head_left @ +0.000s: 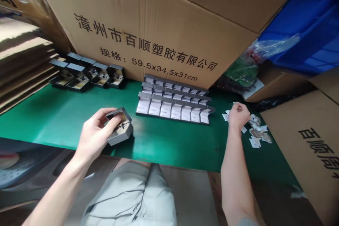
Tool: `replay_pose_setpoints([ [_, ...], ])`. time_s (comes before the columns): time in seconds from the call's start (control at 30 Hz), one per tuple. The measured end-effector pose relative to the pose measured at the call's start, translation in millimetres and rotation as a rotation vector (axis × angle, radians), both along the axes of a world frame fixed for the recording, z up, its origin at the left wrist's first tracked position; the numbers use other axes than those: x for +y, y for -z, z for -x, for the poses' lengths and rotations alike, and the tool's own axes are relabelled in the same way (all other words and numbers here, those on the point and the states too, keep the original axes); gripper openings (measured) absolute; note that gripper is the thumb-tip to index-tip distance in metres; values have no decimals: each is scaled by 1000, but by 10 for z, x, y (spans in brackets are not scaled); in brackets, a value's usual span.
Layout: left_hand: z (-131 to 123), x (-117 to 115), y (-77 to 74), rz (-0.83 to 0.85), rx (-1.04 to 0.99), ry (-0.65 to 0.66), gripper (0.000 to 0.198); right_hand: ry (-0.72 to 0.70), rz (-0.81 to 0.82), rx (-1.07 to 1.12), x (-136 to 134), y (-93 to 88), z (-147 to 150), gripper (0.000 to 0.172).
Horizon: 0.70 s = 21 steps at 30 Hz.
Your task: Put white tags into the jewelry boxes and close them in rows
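My left hand is closed round a small dark grey hinged box, its lid raised, with the thumb reaching inside. The box's interior is yellowish, with dark hinge parts showing. At the right, my right hand is curled shut above a scatter of small white cards. White bits show by its fingertips, but I cannot tell whether they are held. In the middle, similar boxes with white inserts stand open in three tight rows. Several open boxes with yellowish interiors are grouped at the back left.
A large printed carton rises behind the green tabletop. Stacked cardboard sheets flank it on the left. Another carton borders the right side, with blue bins and plastic bags behind.
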<state>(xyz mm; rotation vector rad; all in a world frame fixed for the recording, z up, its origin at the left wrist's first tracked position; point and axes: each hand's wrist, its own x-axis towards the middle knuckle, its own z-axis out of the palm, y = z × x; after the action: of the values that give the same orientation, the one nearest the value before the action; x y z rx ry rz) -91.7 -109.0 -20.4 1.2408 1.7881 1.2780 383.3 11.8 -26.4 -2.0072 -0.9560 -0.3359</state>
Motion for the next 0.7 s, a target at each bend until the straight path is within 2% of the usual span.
replay_pose_setpoints([
  [0.13,-1,-2,-9,-23,36,-27,36,79,123,1,-72,245,-222,40],
  [0.3,-2,-4,31,-41,87,-22,32,0,234,34,-12,428,-264,47],
  [0.47,4,-11,22,-31,68,1,33,-87,192,20,88,416,-248,56],
  [0.6,13,-1,11,-2,78,-18,37,0,162,51,24,340,-326,52],
  [0.7,16,-7,44,-36,89,-14,37,28,223,95,-67,323,-395,43],
])
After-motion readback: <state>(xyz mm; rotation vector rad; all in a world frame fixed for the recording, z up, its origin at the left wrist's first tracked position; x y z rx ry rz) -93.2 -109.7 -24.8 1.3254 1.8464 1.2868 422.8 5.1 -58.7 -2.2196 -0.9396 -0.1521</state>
